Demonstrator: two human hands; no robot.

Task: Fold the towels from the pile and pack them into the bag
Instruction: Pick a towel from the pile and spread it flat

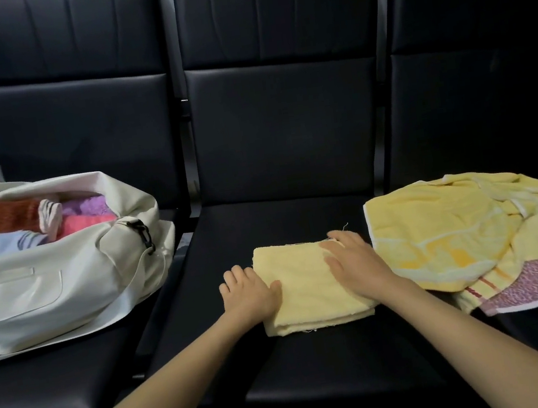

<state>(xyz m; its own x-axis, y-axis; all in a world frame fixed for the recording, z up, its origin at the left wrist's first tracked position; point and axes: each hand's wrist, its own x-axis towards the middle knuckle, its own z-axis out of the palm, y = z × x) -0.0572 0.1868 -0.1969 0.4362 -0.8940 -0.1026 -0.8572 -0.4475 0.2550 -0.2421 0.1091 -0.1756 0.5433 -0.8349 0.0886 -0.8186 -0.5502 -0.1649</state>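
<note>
The row of black padded leatherette seats serves as a worktop. At nine o'clock the cream fabric bag lies with its mouth open and within reach, with folded towels already inside. At three o'clock the rumpled pile of yellow and pink towels waits. Between them lies the folded pale-yellow terry towel. The right hand rests flat, fingers straight, pressing its two-o'clock corner square. The left hand clasps its nine-o'clock edge, thumb on top, probably to lift it.
</note>
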